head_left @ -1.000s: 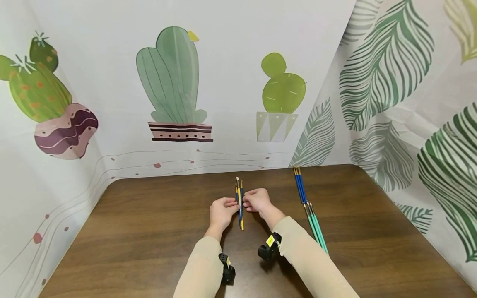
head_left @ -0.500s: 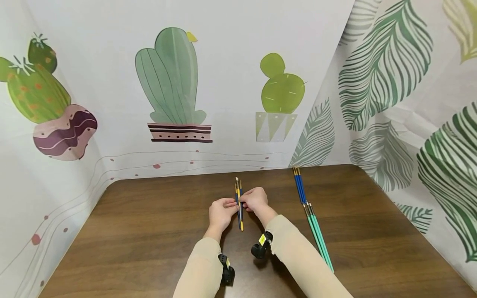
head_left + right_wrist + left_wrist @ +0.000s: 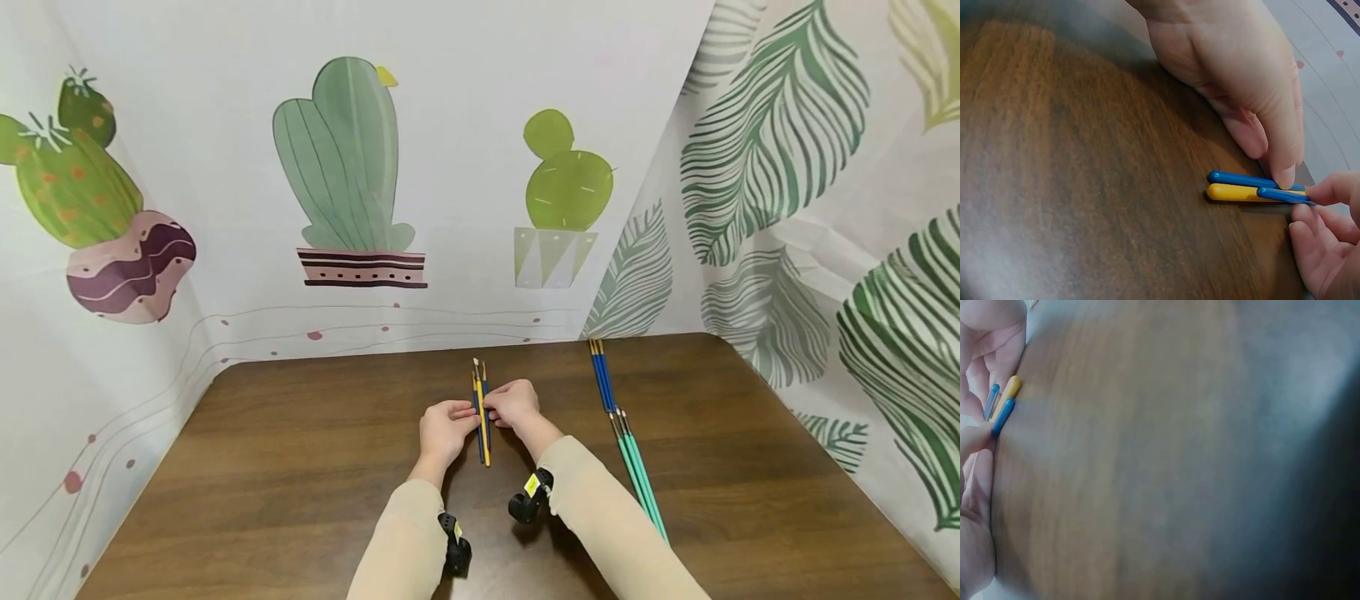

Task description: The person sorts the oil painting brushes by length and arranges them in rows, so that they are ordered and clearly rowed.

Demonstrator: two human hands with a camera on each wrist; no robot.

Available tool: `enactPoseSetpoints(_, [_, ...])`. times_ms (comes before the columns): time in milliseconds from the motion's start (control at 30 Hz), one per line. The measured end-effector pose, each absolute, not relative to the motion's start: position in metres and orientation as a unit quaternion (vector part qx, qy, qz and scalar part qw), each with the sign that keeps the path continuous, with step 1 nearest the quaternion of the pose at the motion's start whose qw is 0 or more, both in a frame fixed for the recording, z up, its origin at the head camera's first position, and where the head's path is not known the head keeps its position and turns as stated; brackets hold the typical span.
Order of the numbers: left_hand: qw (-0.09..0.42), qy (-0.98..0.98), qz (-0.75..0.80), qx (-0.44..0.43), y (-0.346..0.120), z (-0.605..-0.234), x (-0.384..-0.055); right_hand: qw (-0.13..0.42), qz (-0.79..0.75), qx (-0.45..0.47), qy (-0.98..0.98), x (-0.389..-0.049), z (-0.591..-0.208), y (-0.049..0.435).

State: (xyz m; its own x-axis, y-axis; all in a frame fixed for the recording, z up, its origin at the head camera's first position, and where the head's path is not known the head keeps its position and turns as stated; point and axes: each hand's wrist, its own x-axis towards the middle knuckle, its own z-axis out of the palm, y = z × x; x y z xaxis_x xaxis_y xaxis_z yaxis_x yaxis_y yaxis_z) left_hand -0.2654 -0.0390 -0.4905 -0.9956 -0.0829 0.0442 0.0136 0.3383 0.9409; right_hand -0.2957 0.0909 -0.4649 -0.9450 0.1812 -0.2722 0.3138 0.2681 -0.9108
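A yellow paintbrush (image 3: 484, 446) lies between a left blue paintbrush (image 3: 481, 451) and a right blue paintbrush (image 3: 485, 384), all pointing away from me. My left hand (image 3: 446, 433) pinches the left blue brush between thumb and fingers from the left side. From the right, my right hand (image 3: 516, 403) holds the other blue brush, its thumb pressing on the handle near the yellow one. Handle ends, one yellow (image 3: 1230, 192) and two blue, stick out toward me in the right wrist view. Part of the handles is hidden by fingers.
Several blue paintbrushes (image 3: 602, 377) lie at the back right of the brown table (image 3: 300, 467). Directly in front of them is a row of green paintbrushes (image 3: 636, 463), partly covered by my right sleeve (image 3: 615, 517). A patterned cloth wall (image 3: 465, 192) stands behind the table.
My right hand has shifted slightly left, its thumb now against the brushes. The left hand has stayed nearly still, and the three brushes have hardly moved.
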Motion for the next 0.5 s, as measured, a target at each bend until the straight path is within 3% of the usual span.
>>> enactPoseSetpoints(500, [0.041, -0.819, -0.571, 0.025, -0.0384, -0.4900, -0.2648, 0.078, -0.616, 0.126, 0.773, -0.2899, -0.4607, 0.0960])
